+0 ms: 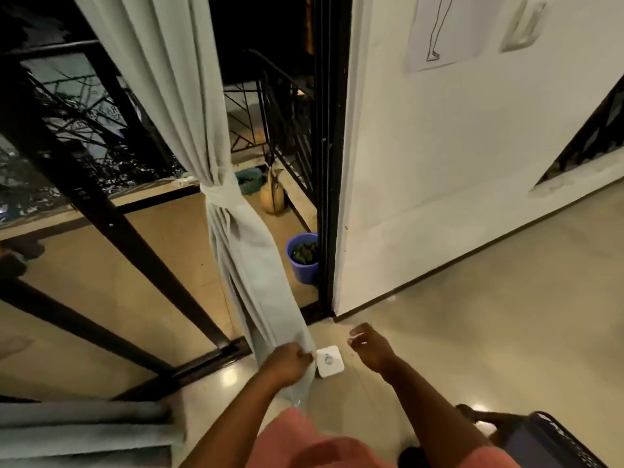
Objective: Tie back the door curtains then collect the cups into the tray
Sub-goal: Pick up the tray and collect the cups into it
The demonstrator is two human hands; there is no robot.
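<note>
A pale grey door curtain [175,106] hangs in the open doorway, gathered at mid-height by a tie band [219,194] of the same cloth. Below the band its lower part [260,282] slants down toward me. My left hand [288,363] grips the curtain's bottom edge, fingers curled round the fabric. My right hand [369,346] hovers to the right, apart from the curtain, fingers loosely curled with nothing visible in them. No cups or tray are in view.
A small white square device [329,361] lies on the floor between my hands. A blue bucket [304,258] and a tan gourd-like pot [273,197] stand on the balcony past the black door frame [326,163]. A white wall [456,163] fills the right. A dark chair [540,440] sits bottom right.
</note>
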